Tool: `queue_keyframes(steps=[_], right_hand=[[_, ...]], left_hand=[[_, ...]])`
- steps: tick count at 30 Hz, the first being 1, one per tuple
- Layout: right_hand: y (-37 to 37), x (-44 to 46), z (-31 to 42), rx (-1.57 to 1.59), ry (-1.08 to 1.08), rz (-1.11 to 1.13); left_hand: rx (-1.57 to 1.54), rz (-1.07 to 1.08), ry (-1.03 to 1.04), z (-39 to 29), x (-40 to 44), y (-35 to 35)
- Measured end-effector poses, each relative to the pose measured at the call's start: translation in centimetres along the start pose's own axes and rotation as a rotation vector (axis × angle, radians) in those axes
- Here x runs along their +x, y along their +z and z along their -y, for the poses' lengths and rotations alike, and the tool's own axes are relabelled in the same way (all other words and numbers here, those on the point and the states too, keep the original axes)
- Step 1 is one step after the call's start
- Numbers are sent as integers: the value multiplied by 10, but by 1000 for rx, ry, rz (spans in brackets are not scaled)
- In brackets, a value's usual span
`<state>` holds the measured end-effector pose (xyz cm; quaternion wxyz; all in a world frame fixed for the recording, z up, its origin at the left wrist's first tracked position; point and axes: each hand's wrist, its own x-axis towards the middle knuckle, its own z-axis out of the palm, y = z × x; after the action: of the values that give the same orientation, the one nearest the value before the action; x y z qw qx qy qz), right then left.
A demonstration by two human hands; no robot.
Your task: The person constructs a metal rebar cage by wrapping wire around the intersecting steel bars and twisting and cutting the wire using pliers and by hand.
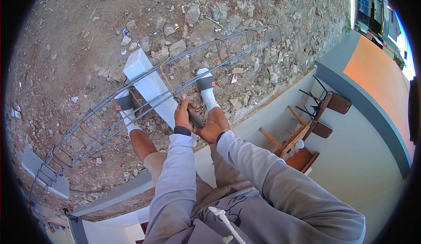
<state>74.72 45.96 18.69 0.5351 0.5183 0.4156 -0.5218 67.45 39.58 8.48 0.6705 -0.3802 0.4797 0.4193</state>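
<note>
A long cage of steel reinforcing bars (127,85) with bent wire stirrups lies across in front of me, resting on a pale block (147,86). My left hand (182,116) is closed at the near edge of the cage, its fingertips by the bars. Just below and to the right, my right hand (210,132) is wrapped round the lower end of a dark grey, bar-like tool (196,120). The tool slants up toward my left fingers. Its upper end is partly hidden, so I cannot tell its kind or what my left fingers pinch.
My feet in sandals (205,80) stand beside the block, under the cage. A second pale block (48,174) supports the cage's left end. Broken stones (177,48) litter the dirt. Wooden and metal chairs (322,112) stand by the wall (351,152) on the right.
</note>
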Motion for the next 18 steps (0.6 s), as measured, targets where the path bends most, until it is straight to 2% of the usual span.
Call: queue_keyframes(steps=[2, 4, 6, 9, 10, 12, 13, 15, 16, 17, 18], right_hand=[[4, -1, -1, 451, 176, 142], [3, 2, -12, 828, 112, 428], [1, 1, -15, 1017, 128, 554], [3, 3, -12, 736, 79, 388], [2, 1, -10, 426, -11, 185], [0, -8, -6, -201, -194, -210], [8, -8, -5, -192, -166, -293], [26, -8, -4, -178, -115, -455], [25, -7, -2, -142, -97, -415], [19, -5, -2, -105, -72, -378], [16, -3, -3, -69, -39, -341]], left_hand=[[-215, 149, -25, 0, -9, -6], [-365, 223, -77, -12, -30, 9], [-504, 222, -107, -21, -34, 18], [-453, 399, -76, -7, -17, -8], [-376, 236, -126, -9, -14, -4], [-86, 45, -140, 0, 2, -1], [57, -60, -143, 2, 8, -1], [128, -254, -4, 9, 10, 18], [150, -327, 18, 7, 9, 26], [355, -373, 76, 21, 29, 14], [392, -461, 113, 25, 34, 13]])
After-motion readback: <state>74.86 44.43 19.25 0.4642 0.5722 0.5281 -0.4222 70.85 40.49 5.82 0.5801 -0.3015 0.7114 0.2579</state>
